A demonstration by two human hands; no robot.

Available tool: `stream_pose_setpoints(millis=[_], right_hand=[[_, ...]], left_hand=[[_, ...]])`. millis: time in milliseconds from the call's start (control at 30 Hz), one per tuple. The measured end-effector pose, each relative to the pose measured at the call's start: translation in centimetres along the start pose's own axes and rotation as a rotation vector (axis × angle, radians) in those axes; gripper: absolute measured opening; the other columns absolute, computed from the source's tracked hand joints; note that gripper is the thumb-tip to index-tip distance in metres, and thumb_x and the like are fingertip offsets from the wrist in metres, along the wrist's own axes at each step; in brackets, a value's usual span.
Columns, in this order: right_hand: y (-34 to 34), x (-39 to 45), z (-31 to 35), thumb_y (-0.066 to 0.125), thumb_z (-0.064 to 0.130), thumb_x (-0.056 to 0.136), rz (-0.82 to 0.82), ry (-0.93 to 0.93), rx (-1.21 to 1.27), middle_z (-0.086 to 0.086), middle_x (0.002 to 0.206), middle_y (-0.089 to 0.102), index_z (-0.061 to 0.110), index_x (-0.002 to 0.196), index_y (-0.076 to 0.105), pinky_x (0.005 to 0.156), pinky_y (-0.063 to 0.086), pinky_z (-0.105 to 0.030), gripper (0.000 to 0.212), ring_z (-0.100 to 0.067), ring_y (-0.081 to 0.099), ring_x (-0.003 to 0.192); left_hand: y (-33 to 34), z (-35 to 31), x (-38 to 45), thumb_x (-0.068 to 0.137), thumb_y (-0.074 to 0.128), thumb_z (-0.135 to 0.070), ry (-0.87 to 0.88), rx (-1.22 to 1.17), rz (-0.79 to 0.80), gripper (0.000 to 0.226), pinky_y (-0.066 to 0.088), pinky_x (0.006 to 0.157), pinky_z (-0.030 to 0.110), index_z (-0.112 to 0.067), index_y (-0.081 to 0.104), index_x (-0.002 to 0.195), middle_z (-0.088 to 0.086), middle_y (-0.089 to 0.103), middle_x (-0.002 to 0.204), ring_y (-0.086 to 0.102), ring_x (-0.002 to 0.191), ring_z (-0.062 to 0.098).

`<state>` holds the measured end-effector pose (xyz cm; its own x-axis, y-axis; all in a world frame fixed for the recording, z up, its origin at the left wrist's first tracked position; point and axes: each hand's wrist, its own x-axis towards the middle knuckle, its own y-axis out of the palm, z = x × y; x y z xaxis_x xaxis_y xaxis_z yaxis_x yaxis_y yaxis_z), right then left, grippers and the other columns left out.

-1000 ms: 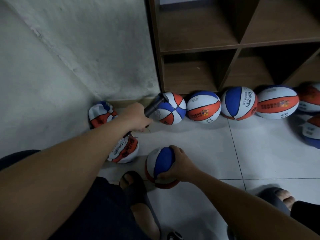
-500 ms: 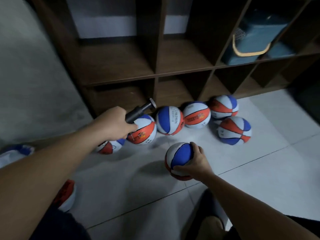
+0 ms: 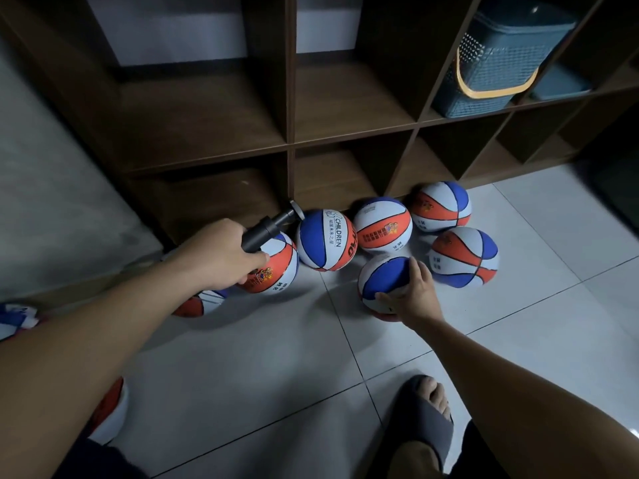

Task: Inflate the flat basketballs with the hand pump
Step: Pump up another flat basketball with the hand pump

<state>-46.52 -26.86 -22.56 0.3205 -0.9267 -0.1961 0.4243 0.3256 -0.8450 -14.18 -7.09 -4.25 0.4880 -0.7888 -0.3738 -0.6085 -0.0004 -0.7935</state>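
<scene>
My left hand (image 3: 221, 254) grips the black hand pump (image 3: 268, 227); my right hand (image 3: 413, 293) cups an inflated basketball (image 3: 383, 280) on the tiled floor (image 3: 276, 375), beside five more by the shelf (image 3: 290, 140)

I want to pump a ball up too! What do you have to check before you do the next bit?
1. Pump held firmly: ok. The left hand grips the black hand pump.
2. Ball held steady: ok. The right hand holds the blue and white basketball on the tiled floor.
3. That ball needs air: cannot tell; it looks round.
4. Pump needle fitted: cannot tell; that end is hidden behind the hand.
5. Ball's valve hole found: cannot tell; none shows.
6. Room to work: not ok. Inflated balls crowd close beside the held one, in front of the wooden shelf.
</scene>
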Motion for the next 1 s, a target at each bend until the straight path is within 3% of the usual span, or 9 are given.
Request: stream_pose_setpoints(millis=[133, 267, 367, 500, 567, 633, 767, 900, 1000], right_hand=[[-0.8, -0.1, 1.4, 0.09, 0.059, 0.071, -0.06, -0.025, -0.128, -0.005, 0.164, 0.035, 0.026, 0.16, 0.033, 0.113, 0.052, -0.055, 0.111, -0.034, 0.04, 0.147], [-0.8, -1.7, 6.1, 0.083, 0.031, 0.086, -0.121, -0.254, -0.102, -0.009, 0.131, 0.06, 0.015, 0.131, 0.067, 0.094, 0.058, -0.046, 0.05, -0.031, 0.061, 0.116], [1.1, -3.0, 10.9, 0.073, 0.027, 0.089, -0.009, -0.416, -0.054, -0.007, 0.105, 0.07, 0.015, 0.102, 0.076, 0.075, 0.056, -0.038, 0.018, -0.031, 0.069, 0.091], [5.7, -7.2, 19.2, 0.073, 0.031, 0.093, 0.206, -0.669, -0.031, 0.007, 0.089, 0.069, 0.027, 0.096, 0.073, 0.071, 0.056, -0.036, 0.005, -0.018, 0.067, 0.077], [8.3, -10.6, 23.6, 0.076, 0.034, 0.093, 0.309, -0.773, -0.024, 0.011, 0.084, 0.066, 0.028, 0.099, 0.072, 0.07, 0.054, -0.034, 0.009, -0.015, 0.064, 0.075], [11.6, -13.8, 27.1, 0.079, 0.037, 0.093, 0.422, -0.836, -0.016, 0.009, 0.087, 0.068, 0.026, 0.105, 0.072, 0.072, 0.054, -0.033, 0.018, -0.015, 0.065, 0.077], [18.8, -18.8, 31.6, 0.078, 0.043, 0.095, 0.626, -0.91, -0.004, 0.006, 0.115, 0.07, 0.024, 0.127, 0.07, 0.085, 0.058, -0.035, 0.038, -0.011, 0.065, 0.095], [24.3, -21.4, 35.4, 0.076, 0.04, 0.098, 0.741, -0.888, -0.07, -0.006, 0.144, 0.062, 0.014, 0.147, 0.06, 0.108, 0.048, -0.035, 0.058, -0.024, 0.06, 0.127], [28.2, -21.9, 38.1, 0.079, 0.031, 0.096, 0.821, -0.862, -0.099, -0.015, 0.145, 0.061, 0.006, 0.147, 0.058, 0.108, 0.043, -0.039, 0.061, -0.033, 0.056, 0.133]], left_hand=[[-1.6, 0.9, -0.1, 0.096, 0.078, -0.043, -0.038, 0.014, -0.057, 0.032, 0.051, 0.057, 0.031, -0.011, 0.071, 0.093, 0.001, 0.075, 0.06, 0.066, 0.045, 0.012], [-4.3, 2.9, -1.6, 0.091, 0.082, -0.048, -0.033, -0.002, -0.142, 0.035, 0.059, 0.067, 0.042, -0.014, 0.071, 0.09, 0.003, 0.075, 0.065, 0.074, 0.061, 0.021], [-6.1, 5.3, -3.9, 0.089, 0.082, -0.044, -0.052, 0.015, -0.207, 0.033, 0.06, 0.07, 0.045, -0.015, 0.07, 0.081, 0.006, 0.073, 0.067, 0.073, 0.068, 0.029], [-8.4, 10.7, -8.3, 0.09, 0.081, -0.036, -0.118, 0.054, -0.197, 0.027, 0.047, 0.06, 0.038, -0.019, 0.064, 0.076, 0.006, 0.064, 0.069, 0.066, 0.067, 0.028], [-10.0, 14.2, -11.2, 0.094, 0.078, -0.036, -0.179, 0.106, -0.186, 0.026, 0.04, 0.056, 0.033, -0.018, 0.065, 0.081, 0.005, 0.064, 0.071, 0.064, 0.065, 0.024], [-11.6, 17.8, -14.5, 0.097, 0.077, -0.038, -0.249, 0.137, -0.175, 0.023, 0.045, 0.059, 0.033, -0.018, 0.069, 0.09, 0.005, 0.068, 0.078, 0.066, 0.07, 0.022], [-13.6, 24.5, -19.4, 0.098, 0.079, -0.037, -0.419, 0.057, -0.157, 0.022, 0.053, 0.065, 0.034, -0.018, 0.07, 0.09, 0.007, 0.075, 0.079, 0.073, 0.072, 0.023], [-13.8, 29.0, -21.1, 0.095, 0.079, -0.037, -0.551, 0.028, -0.131, 0.029, 0.062, 0.08, 0.046, -0.008, 0.075, 0.098, 0.013, 0.079, 0.088, 0.076, 0.081, 0.028], [-13.6, 30.8, -21.0, 0.097, 0.078, -0.039, -0.586, -0.002, -0.113, 0.029, 0.064, 0.083, 0.045, -0.011, 0.074, 0.101, 0.012, 0.078, 0.091, 0.076, 0.084, 0.028]])
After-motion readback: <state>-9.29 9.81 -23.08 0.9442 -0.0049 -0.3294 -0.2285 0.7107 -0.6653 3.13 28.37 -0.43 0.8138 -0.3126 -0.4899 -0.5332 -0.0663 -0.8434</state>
